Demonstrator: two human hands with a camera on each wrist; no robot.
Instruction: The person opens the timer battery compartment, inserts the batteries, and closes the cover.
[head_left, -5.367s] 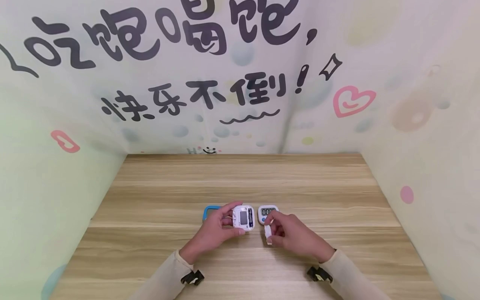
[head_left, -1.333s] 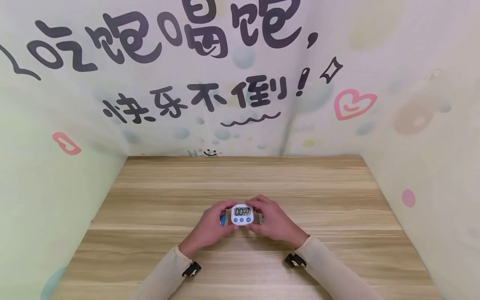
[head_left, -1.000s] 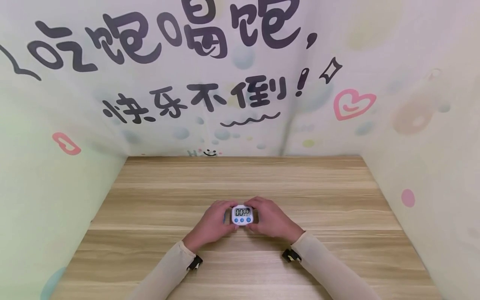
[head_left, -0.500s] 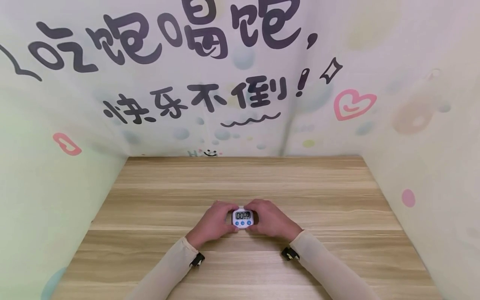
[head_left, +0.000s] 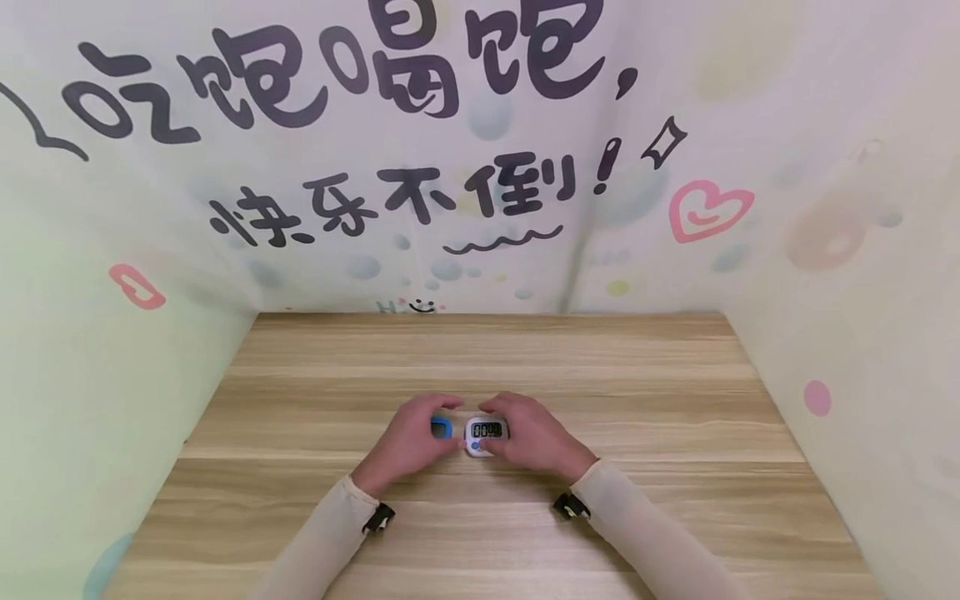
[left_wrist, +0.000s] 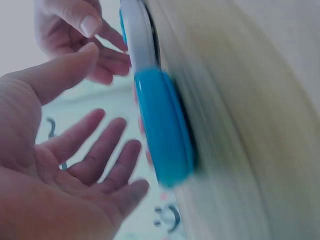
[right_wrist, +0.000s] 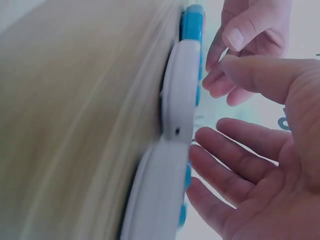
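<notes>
A white kitchen timer (head_left: 480, 432) with blue buttons lies face up on the wooden table, its display showing digits. My left hand (head_left: 407, 435) is just left of it, fingers spread and apart from it, above a blue-edged timer (left_wrist: 162, 127). My right hand (head_left: 536, 433) hovers at the white timer's right side, partly covering it in the head view. The right wrist view shows that hand's fingers loosely spread and holding nothing. A second white timer (right_wrist: 157, 195) sits nearer the right wrist camera, hidden under the right hand in the head view.
The three timers stand in a row close together on the table (head_left: 480, 533). A printed wall sheet (head_left: 420, 250) rises behind, with side walls left and right. Each wrist carries a black camera mount (head_left: 378, 517).
The hands earlier held an opened timer and a small white cover. The timer was then turned face up and lowered onto the table between the others. Both hands have let go, the left moving leftward.
</notes>
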